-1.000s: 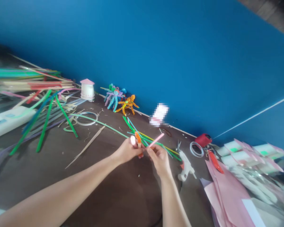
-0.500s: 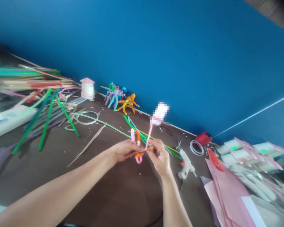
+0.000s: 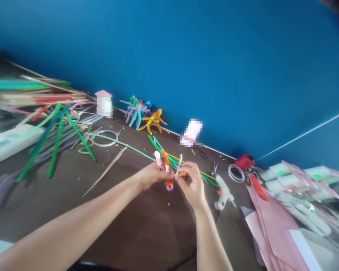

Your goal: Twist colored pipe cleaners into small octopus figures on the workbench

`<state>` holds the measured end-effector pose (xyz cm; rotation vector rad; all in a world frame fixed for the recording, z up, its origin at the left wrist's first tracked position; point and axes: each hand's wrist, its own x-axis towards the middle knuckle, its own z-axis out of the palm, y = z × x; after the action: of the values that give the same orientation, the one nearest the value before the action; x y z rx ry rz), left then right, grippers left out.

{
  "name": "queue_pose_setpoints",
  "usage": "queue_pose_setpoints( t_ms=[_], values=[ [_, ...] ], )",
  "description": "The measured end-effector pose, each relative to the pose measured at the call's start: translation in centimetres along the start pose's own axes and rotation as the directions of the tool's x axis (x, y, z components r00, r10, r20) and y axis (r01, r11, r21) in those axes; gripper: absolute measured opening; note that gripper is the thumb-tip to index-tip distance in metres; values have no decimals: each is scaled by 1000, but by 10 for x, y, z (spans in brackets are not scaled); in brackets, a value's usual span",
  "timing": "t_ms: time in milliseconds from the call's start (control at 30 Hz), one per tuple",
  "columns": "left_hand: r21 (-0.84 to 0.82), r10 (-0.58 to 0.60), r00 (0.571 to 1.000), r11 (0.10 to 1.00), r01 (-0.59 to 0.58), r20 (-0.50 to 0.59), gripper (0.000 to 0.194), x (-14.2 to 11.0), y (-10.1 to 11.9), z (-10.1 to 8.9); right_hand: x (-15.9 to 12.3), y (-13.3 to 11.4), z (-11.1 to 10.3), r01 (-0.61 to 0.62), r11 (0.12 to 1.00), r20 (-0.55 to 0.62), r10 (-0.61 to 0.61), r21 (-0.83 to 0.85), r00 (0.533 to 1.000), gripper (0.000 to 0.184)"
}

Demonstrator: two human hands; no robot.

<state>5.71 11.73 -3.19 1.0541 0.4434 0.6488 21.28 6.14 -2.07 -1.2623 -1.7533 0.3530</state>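
The person's left hand (image 3: 154,176) and right hand (image 3: 192,184) together pinch a small twisted bundle of fuzzy pipe cleaners (image 3: 166,169), held in the air above a dark brown tabletop (image 3: 135,222), nearer its far edge than its near one. The bundle joins a pink chenille stem (image 3: 158,160), an orange chenille stem (image 3: 166,161) and a thin pale pink strand (image 3: 179,165), with a small orange-and-pink loop (image 3: 169,184) hanging below the fingers. It should weigh almost nothing. The wire cores probably bend easily and stay bent, while the fuzz gives the skin some purchase. The thin free ends look floppy, so the twisted middle seems the firmest place to hold.

The left hand is clenched around the bundle from the side, its fingers curled. The right thumb and fingers pinch it close by, at the short orange end. Both forearms reach in from the near edge, the left lying long across the view, the right rising more steeply. Loose green and blue pipe cleaners (image 3: 157,145) lie just beyond the hands, and a white hot-glue gun (image 3: 223,194) rests near the right hand.
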Motion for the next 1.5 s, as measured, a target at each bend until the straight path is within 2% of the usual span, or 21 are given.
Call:
queue_pose_setpoints(
  t_ms=[133, 233, 300, 400, 467, 500, 600, 667, 733, 933, 1100, 1233, 1300, 1367, 1433, 1500],
  values=[
    [137, 130, 992, 982, -127, -10, 18, 0, 1, 2, 0, -5, -2, 53, 997, 0, -53, -52, 999, 6],
    [295, 234, 971, 932, -211, -46, 18, 1, 1, 4, -2, -5, -1, 63, 992, -18, -65, -107, 998, 8],
    [435, 325, 940, 864, -253, -101, 19, 1, -1, 6, -3, -5, 1, 36, 988, -50, -44, -153, 998, 9],
    [645, 477, 855, 722, -251, -202, 13, 2, -6, 7, -4, -3, 5, -54, 984, -105, 37, -168, 994, 10],
    [683, 514, 824, 692, -234, -239, 7, 3, -9, 8, -4, -3, 7, -122, 984, -118, 107, -127, 987, 12],
    [662, 501, 831, 711, -237, -241, 9, 3, -9, 9, -4, -4, 8, -150, 984, -117, 138, -101, 984, 13],
    [472, 396, 896, 840, -267, -199, 19, 3, -8, 12, -3, -5, 7, -193, 980, -111, 187, -51, 976, 15],
    [312, 317, 928, 917, -248, -193, 20, 3, -6, 15, -3, -6, 6, -195, 980, -110, 189, -44, 976, 16],
    [211, 257, 946, 954, -215, -200, 23, 3, -6, 15, -3, -6, 5, -182, 982, -110, 175, -50, 978, 17],
    [205, 252, 947, 956, -211, -200, 23, 6, -9, 10, -3, -3, 4, -104, 988, -113, 92, -111, 989, 12],
    [106, 145, 983, 985, -133, -112, 22, 5, -11, 7, -1, -5, 1, -49, 995, -94, 41, -84, 995, 14],
    [88, 115, 977, 991, -101, -177, 22, 6, -13, 7, 0, -5, 1, -69, 997, -53, 67, -46, 996, 14],
    [82, 110, 969, 992, -94, -220, 21, 7, -13, 5, 0, -3, 1, -127, 992, -25, 127, 19, 992, 13],
    [29, 82, 970, 997, -77, -230, 20, 8, -14, 3, 0, 2, 0, -264, 952, 51, 259, 156, 965, 13],
    [-61, 22, 979, 998, -35, -201, 19, 8, -14, 2, 0, 8, -2, -432, 840, 177, 394, 328, 902, 15],
    [-141, -43, 983, 990, 18, -178, 17, 8, -14, 2, -1, 13, -4, -538, 702, 294, 451, 466, 843, 17]
  ],
)
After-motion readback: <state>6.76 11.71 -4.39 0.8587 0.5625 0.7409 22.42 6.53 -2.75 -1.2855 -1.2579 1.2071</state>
